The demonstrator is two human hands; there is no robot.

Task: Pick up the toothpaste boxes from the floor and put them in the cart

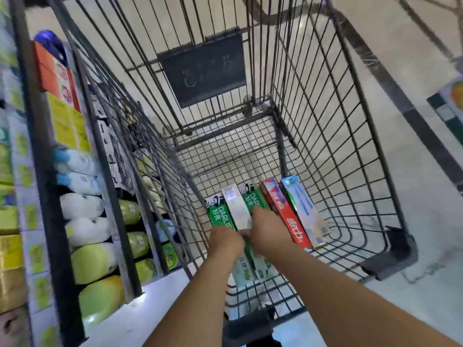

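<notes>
Several toothpaste boxes lie side by side on the floor of the wire cart (pixel 350 156): a green box (pixel 217 216), a white box (pixel 236 209), a second green box (pixel 253 199), a red box (pixel 285 214) and a blue-and-white box (pixel 305 209). Both my arms reach down into the cart. My left hand (pixel 225 240) and my right hand (pixel 269 227) meet over the near ends of the white and second green boxes, fingers curled around them. The exact grip is hidden behind the backs of my hands.
Store shelves (pixel 82 221) packed with green, white and yellow packages run close along the cart's left side. A dark child-seat flap (pixel 203 66) hangs at the cart's far end. Pale tiled floor (pixel 426 196) lies to the right, with a display corner (pixel 448 108) at the right edge.
</notes>
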